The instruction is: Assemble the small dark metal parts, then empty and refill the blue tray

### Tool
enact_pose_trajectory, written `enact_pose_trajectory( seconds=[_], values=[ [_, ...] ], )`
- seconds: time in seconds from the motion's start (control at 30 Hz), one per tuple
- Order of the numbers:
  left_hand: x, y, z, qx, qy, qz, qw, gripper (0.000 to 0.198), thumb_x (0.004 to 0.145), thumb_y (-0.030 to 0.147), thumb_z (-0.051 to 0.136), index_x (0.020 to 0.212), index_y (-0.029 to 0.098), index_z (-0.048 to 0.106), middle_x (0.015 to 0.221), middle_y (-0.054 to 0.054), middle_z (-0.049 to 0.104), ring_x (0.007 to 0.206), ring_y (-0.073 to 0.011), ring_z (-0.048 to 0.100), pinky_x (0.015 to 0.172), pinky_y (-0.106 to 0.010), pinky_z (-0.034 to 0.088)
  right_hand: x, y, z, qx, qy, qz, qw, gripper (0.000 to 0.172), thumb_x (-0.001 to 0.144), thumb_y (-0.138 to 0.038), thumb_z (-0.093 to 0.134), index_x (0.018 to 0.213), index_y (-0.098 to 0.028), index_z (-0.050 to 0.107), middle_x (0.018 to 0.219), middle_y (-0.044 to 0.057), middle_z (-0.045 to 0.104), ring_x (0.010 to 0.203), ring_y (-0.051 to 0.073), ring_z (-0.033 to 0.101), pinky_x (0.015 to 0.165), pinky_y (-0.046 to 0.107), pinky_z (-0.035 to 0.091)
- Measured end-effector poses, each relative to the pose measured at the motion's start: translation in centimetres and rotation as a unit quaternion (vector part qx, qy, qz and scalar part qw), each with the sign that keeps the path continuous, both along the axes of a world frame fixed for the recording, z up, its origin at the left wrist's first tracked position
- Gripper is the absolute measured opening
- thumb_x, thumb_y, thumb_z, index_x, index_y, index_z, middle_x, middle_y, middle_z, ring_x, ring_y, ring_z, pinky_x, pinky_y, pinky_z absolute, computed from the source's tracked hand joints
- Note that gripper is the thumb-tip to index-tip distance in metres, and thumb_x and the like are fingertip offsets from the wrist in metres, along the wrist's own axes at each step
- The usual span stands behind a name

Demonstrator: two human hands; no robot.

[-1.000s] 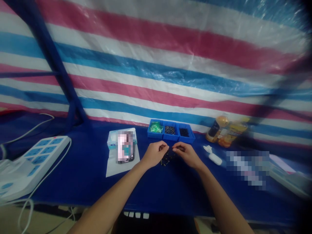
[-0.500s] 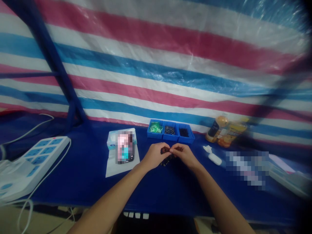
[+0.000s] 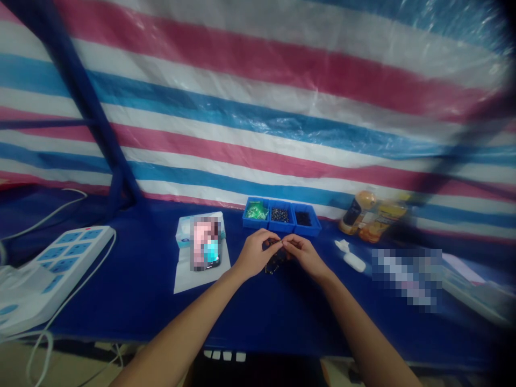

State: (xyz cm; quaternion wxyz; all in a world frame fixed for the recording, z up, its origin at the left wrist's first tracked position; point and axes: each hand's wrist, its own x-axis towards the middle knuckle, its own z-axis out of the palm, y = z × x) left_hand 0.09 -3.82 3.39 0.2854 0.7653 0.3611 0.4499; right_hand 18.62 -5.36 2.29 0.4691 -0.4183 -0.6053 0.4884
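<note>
Tabletop (image 3: 282, 322): blue, striped sheet (image 3: 242, 97) behind
Left hand (image 3: 258, 253): pinched closed, contents unclear
Right hand (image 3: 305, 258): likewise, fingertips meeting left's
Dark pieces (image 3: 272, 267): beneath both

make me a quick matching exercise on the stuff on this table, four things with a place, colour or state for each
1. green packets
2. power strip
3. left hand and right hand
4. orange bottles

A. fingertips close together
B. right of the blue bins
C. in the leftmost bin
D. white with blue socket panels

Pairs: 1-C, 2-D, 3-A, 4-B
</note>
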Motion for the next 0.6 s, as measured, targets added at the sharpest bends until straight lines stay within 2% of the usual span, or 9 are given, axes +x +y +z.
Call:
enact_pose_trajectory(
  seconds=[0.17,0.2,0.27,0.33,0.37,0.43,0.5,0.6],
  values=[
    [-0.2,0.3,-0.2,0.0,-0.006,0.034,0.999,0.018,0.09,0.032,0.055,0.092,0.02,0.068,0.083,0.0,0.061,0.074,-0.0126,0.056,0.071,-0.025,0.043,0.4,0.6,-0.5,-0.047,-0.01,-0.046,0.998,0.04,0.083,-0.052,0.062,0.066,-0.016,0.055,0.058,-0.002,0.049,0.051,0.009,0.044,0.05,0.023,0.032],
    [-0.2,0.4,-0.2,0.0,-0.006,0.039,0.999,0.017,0.09,0.032,0.055,0.09,0.02,0.068,0.082,0.0,0.061,0.073,-0.0124,0.056,0.071,-0.025,0.043,0.5,0.8,-0.6,-0.052,0.005,-0.06,0.997,0.039,0.082,-0.052,0.062,0.069,-0.016,0.056,0.059,-0.002,0.05,0.05,0.009,0.044,0.049,0.023,0.031],
    [-0.2,0.5,-0.2,-0.001,-0.001,0.045,0.999,0.017,0.09,0.031,0.055,0.089,0.02,0.068,0.08,0.0,0.062,0.072,-0.0122,0.055,0.07,-0.025,0.042,0.6,1.3,-0.7,-0.052,0.04,-0.087,0.994,0.036,0.081,-0.052,0.064,0.089,-0.017,0.062,0.069,-0.001,0.056,0.05,0.009,0.046,0.048,0.022,0.031],
    [-0.2,0.5,-0.2,-0.003,0.006,0.047,0.999,0.016,0.09,0.029,0.055,0.088,0.02,0.068,0.08,0.0,0.062,0.071,-0.0123,0.055,0.069,-0.025,0.042,0.8,1.7,-0.8,-0.041,0.037,-0.107,0.993,0.047,0.08,-0.053,0.063,0.114,-0.021,0.058,0.078,0.0,0.061,0.048,0.009,0.047,0.047,0.023,0.031],
    [-0.2,0.6,-0.3,-0.004,0.008,0.049,0.999,0.016,0.089,0.029,0.055,0.088,0.02,0.067,0.08,0.0,0.062,0.071,-0.0123,0.055,0.069,-0.025,0.042,1.0,1.8,-0.8,-0.028,0.006,-0.116,0.993,0.05,0.081,-0.052,0.062,0.12,-0.021,0.056,0.078,0.0,0.061,0.049,0.009,0.047,0.047,0.023,0.033],
    [-0.2,0.7,-0.4,-0.007,0.014,0.056,0.998,0.015,0.089,0.028,0.055,0.087,0.02,0.067,0.079,0.001,0.062,0.072,-0.0124,0.056,0.068,-0.025,0.042,1.4,1.9,-1.1,0.026,-0.11,-0.141,0.983,0.042,0.084,-0.047,0.06,0.116,-0.019,0.061,0.074,0.001,0.061,0.054,0.012,0.051,0.053,0.026,0.04],
    [-0.3,0.9,-0.7,-0.009,0.025,0.064,0.998,0.014,0.088,0.027,0.055,0.087,0.02,0.068,0.079,0.001,0.063,0.072,-0.0128,0.056,0.069,-0.026,0.042,1.8,1.9,-1.6,0.105,-0.24,-0.161,0.952,0.027,0.088,-0.034,0.055,0.108,-0.02,0.066,0.082,0.004,0.064,0.071,0.016,0.059,0.07,0.03,0.046],
    [-0.3,1.1,-1.1,-0.014,0.046,0.07,0.996,0.014,0.087,0.026,0.055,0.088,0.021,0.068,0.08,0.0,0.063,0.073,-0.0136,0.057,0.07,-0.027,0.042,2.1,1.8,-2.4,0.18,-0.362,-0.141,0.904,0.032,0.091,-0.018,0.044,0.112,-0.023,0.068,0.105,0.007,0.062,0.095,0.018,0.059,0.089,0.032,0.044]
  ],
)
